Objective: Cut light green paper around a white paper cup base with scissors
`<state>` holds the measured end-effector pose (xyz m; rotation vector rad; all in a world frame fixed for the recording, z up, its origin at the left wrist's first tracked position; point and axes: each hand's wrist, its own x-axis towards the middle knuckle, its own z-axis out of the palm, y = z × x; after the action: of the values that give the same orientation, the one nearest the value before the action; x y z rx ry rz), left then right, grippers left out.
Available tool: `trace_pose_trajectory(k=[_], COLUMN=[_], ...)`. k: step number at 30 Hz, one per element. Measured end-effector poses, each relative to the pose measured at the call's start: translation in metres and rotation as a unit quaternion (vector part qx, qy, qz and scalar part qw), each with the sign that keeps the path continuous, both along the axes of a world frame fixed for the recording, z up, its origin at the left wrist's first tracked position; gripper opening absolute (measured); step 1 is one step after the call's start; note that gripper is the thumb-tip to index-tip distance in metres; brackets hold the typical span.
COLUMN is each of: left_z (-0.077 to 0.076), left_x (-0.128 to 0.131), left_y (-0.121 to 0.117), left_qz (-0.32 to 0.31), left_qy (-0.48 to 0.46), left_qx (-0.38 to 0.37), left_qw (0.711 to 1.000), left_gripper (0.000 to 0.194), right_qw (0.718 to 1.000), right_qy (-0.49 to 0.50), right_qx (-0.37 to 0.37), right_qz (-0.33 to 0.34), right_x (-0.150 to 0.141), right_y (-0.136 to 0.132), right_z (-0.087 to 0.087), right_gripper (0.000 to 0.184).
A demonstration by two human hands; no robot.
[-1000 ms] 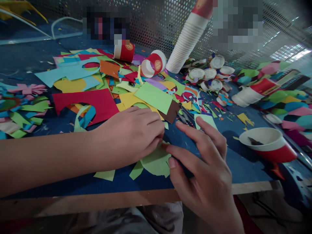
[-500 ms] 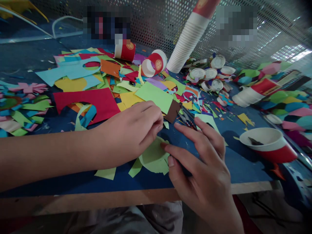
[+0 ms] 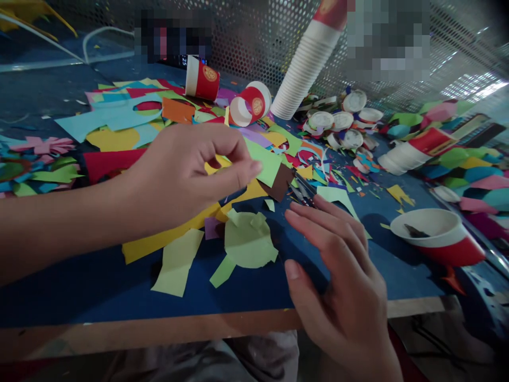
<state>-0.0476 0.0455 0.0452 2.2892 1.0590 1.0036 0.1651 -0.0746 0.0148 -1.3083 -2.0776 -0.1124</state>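
A round light-green paper cutout (image 3: 248, 246) lies flat near the table's front edge. Strips stick out from its rim, and a small curled piece sits on its upper part. Above and left of it hovers my left hand (image 3: 194, 170), thumb and index finger pinched together; anything between their tips is too small or hidden to make out. My right hand (image 3: 338, 265) is right of the cutout, not touching it, fingers stretched and holding nothing. Left of the cutout rest a pale green paper scrap (image 3: 178, 262) and a yellow paper strip (image 3: 159, 241). Scissors (image 3: 303, 192) lie beyond my right fingertips.
Colourful paper offcuts (image 3: 119, 111) cover the table's back left. A tall stack of paper cups (image 3: 306, 63) leans near the perforated metal panel (image 3: 246, 32). At the right, a tilted paper cup (image 3: 441, 239) lies near the edge. Paper flowers (image 3: 43, 164) are at the left.
My left hand has lifted off the green cutout and moved up and left, uncovering it with its curled piece. My right fingers have drawn back from the cutout's edge.
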Motion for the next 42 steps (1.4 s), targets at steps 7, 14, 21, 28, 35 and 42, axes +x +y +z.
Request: trace_pose_trajectory(k=[7,14,21,28,35,42], left_z=[-0.023,-0.035,-0.040,-0.038,-0.029,0.013], left_x=[-0.001,-0.011,-0.011,-0.007,-0.009,-0.021], left_y=[-0.001,-0.001,-0.004,-0.014,-0.018,-0.015], left_qz=[-0.156,-0.224,-0.186,-0.095,-0.062,-0.264], left_qy=[0.071,0.124,0.171,0.229,0.226,0.149], left_qx=[0.132,0.062,0.092,0.202,0.250,0.130], left_qw=[0.976,0.965,0.963,0.948,0.939,0.944], left_gripper=[0.020,0.100,0.103,0.113,0.110,0.029], right_qw=[0.980,0.978,0.924,0.927,0.988,0.990], right_qy=[0.074,-0.197,-0.310,-0.332,-0.134,-0.088], right_qx=[0.121,-0.007,-0.224,-0.172,-0.074,-0.109], right_qz=[-0.137,-0.066,0.006,0.009,-0.002,-0.003], right_x=[-0.004,0.020,0.010,0.005,0.025,0.053], right_y=[-0.011,0.042,0.089,0.086,0.066,0.013], right_z=[0.007,0.038,0.044,0.038,0.047,0.052], right_gripper=[0.028,0.008,0.013,0.011,0.014,0.015])
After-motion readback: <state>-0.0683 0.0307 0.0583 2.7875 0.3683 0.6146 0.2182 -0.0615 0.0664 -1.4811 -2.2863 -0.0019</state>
